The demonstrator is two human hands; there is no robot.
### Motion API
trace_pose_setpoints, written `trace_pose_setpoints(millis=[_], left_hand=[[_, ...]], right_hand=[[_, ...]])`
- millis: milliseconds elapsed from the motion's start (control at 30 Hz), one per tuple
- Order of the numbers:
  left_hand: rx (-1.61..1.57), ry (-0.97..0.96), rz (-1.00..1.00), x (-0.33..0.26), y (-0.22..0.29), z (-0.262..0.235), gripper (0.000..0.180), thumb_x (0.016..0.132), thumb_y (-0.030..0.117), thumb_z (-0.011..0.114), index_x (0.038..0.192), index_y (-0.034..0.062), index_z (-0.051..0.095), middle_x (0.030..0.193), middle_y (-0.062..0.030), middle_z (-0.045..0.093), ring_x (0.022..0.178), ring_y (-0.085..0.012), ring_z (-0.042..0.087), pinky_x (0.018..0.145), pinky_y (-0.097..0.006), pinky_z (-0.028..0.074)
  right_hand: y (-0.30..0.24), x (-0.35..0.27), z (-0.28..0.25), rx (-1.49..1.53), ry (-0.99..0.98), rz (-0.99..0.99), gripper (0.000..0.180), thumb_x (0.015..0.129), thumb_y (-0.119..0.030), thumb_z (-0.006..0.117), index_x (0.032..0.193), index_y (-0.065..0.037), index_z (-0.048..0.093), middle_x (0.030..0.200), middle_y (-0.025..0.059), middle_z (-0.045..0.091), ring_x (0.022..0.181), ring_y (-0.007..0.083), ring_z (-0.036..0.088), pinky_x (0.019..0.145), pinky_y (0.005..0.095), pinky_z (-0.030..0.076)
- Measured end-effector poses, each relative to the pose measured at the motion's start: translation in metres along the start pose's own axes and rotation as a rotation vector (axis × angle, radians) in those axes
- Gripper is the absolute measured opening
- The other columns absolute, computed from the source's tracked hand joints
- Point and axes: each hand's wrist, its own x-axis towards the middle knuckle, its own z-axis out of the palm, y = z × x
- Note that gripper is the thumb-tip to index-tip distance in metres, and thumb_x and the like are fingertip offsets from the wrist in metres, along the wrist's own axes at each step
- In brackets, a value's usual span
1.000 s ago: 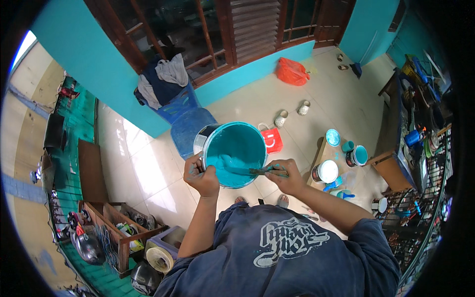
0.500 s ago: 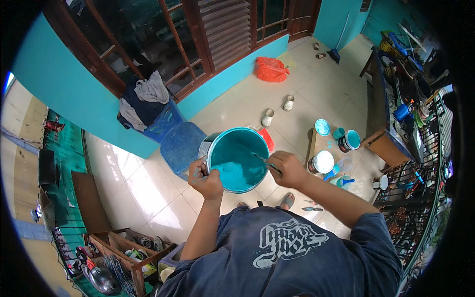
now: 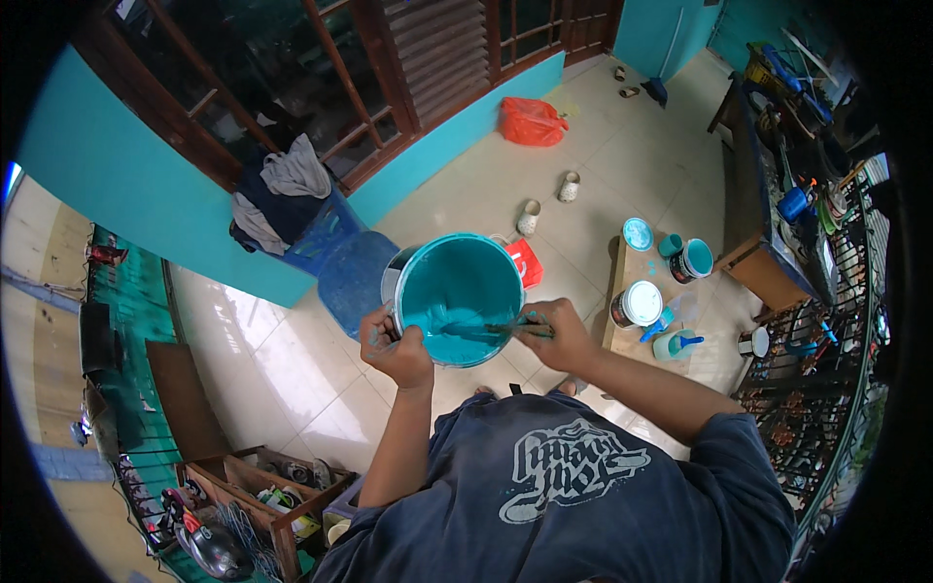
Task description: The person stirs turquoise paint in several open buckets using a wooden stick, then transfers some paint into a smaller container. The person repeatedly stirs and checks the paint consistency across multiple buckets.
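My left hand point(image 3: 398, 352) is closed on the near-left rim of a paint bucket point(image 3: 393, 282), tilted so that its inside shows. Turquoise paint point(image 3: 466, 287) coats the inner wall and pools in the bottom. In my right hand point(image 3: 556, 335) is a slim, flat stirring tool point(image 3: 471, 331), gripped at the near-right rim. Its paint-covered end reaches across into the bucket; whether it is a scraper or a stick I cannot make out. Turquoise smears mark the fingers of both hands.
A blue plastic chair point(image 3: 355, 282) stands beyond the bucket. On the right, a board point(image 3: 619, 277) bears paint cans point(image 3: 641, 303), a turquoise cup point(image 3: 670, 245) and a tub with a blue-handled brush point(image 3: 677, 344). A wooden crate point(image 3: 282, 520) sits lower left, a cluttered table point(image 3: 768, 277) at right.
The tool has swung from the bucket's right wall to lie level across its near part, and its end shows more. The bucket and both hands have shifted slightly left.
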Motion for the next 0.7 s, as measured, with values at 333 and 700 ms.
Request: trace_pose_setpoints(millis=[333,700], left_hand=[[-0.005,-0.018,0.003,-0.007,0.000,-0.013,0.040,0.058,-0.012,0.052,0.096,-0.0089,0.060,0.070,-0.0042,0.056,0.057,-0.0091,0.050,0.055,-0.022,0.039],[-0.031,0.065,-0.004,-0.012,0.001,-0.023,0.036,0.060,-0.014,0.053,0.095,-0.0063,0.060,0.072,-0.0019,0.053,0.060,-0.0088,0.049,0.056,-0.022,0.037]], right_hand=[[0.002,0.051,-0.032,-0.326,-0.052,-0.372,0.016,0.080,-0.003,0.069,0.095,0.000,0.068,0.091,0.0166,0.066,0.088,0.0336,0.064,0.075,0.0429,0.053],[-0.018,-0.004,0.036,0.029,0.004,-0.147,0.008,0.077,-0.006,0.068,0.080,-0.002,0.062,0.071,0.0188,0.062,0.066,0.0403,0.062,0.060,0.0465,0.049]])
